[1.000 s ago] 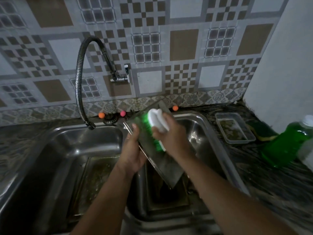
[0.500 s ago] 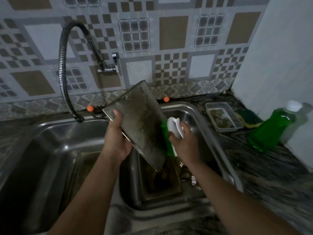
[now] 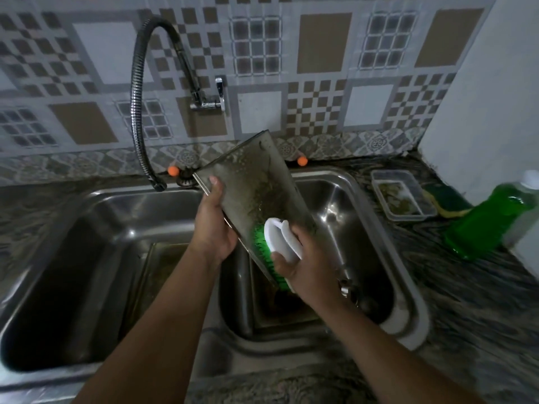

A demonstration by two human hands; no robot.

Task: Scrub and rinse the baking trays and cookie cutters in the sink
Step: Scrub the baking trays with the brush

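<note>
- Steel left basin (image 3: pixel 87 258) of the sink holds another tray (image 3: pixel 163 275) lying flat on its bottom, dim and murky; I judge it not yet washed.
- Flexible faucet hose (image 3: pixel 137 97) hangs over the left basin's back edge, and I see no water running from it.
- My left hand (image 3: pixel 214 225) has its grip on the left long edge of the baking tray (image 3: pixel 256 193), thumb on top, holding it tilted above the divider and the right basin.
- Brown residue and wet streaks cover much of the tray's face, so I judge scrubbing to be under way and rinsing to be ahead.
- My right hand (image 3: pixel 303 260) wraps its grip around the white handle of the scrub brush (image 3: pixel 280 243), green bristles pressed on the tray's lower part.
- Small metal pieces (image 3: pixel 345 284) sit low in the right basin (image 3: pixel 364 228); they may be cookie cutters, but I cannot tell.
- On the surface to the right stand a clear container (image 3: pixel 399 193) and a green soap bottle (image 3: pixel 493 217).
</note>
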